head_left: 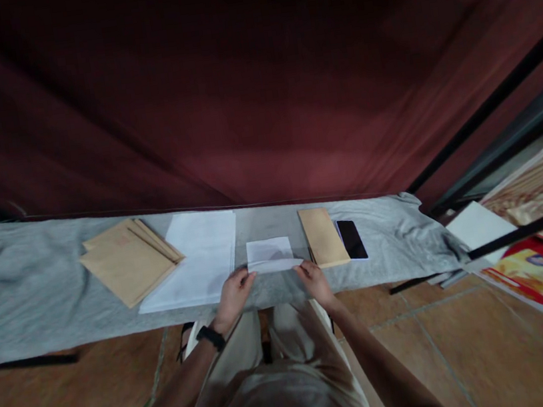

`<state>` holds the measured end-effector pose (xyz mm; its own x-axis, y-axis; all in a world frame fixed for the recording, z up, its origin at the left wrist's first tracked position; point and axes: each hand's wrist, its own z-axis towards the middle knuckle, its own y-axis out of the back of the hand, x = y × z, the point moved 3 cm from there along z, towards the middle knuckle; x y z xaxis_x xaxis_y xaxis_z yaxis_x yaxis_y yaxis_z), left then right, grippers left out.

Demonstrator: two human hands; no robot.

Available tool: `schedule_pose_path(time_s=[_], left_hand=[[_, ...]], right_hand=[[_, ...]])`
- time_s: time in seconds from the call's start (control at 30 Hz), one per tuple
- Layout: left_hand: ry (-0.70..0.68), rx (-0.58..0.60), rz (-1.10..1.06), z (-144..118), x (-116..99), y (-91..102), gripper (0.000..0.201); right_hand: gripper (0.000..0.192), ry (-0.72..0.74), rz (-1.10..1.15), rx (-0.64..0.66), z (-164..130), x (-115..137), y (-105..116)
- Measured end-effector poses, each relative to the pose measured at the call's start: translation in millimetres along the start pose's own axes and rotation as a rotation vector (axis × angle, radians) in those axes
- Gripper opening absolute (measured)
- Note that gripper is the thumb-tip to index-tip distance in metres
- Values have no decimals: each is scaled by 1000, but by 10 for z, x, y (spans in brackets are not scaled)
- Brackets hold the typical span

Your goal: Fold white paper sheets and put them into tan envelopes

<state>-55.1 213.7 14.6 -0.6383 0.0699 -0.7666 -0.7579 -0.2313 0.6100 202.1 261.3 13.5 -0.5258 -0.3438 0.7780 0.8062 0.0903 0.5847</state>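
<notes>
A folded white sheet of paper (269, 255) lies on the grey cloth-covered table (36, 290) in front of me. My left hand (234, 296) pinches its near left corner, and a black watch sits on that wrist. My right hand (315, 281) holds the near right corner of the same folded paper. Both hands rest at the table's front edge.
A stack of white sheets (198, 257) lies left of the folded paper, with brown envelopes (128, 261) further left. To the right lie one brown envelope (323, 236) and a black phone (352, 239). A dark red curtain (235, 87) hangs behind. Printed boards (542, 260) lean at the right.
</notes>
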Motion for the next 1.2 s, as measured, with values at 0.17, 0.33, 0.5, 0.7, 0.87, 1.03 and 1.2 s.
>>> schedule_pose_path(time_s=[0.17,0.33,0.5,0.7,0.87,1.03,1.2], left_hand=[[61,-88,-6,-4,-3,-42,34],[75,-137,-7,-13,-29,-90,34],[-43,35,-64,-76,-25,-24,24],[-386,316,82,-266,-97,103,49],[-244,150,85,-175,-119,75,25],[-48,-69,208,-64,-139,-43,34],[63,-97,388,31,-248,-76,26]], right_hand=[[34,-70,-75,-39,106,8,-107],[30,-162,-113,-83,145,-3,-174],[17,-82,72,-56,63,-73,-158],[33,156,98,112,-96,-39,-13],[22,53,-51,83,-24,-8,-16],[30,-108,-232,-78,104,27,-141],[27,-179,-478,-118,150,114,-220]])
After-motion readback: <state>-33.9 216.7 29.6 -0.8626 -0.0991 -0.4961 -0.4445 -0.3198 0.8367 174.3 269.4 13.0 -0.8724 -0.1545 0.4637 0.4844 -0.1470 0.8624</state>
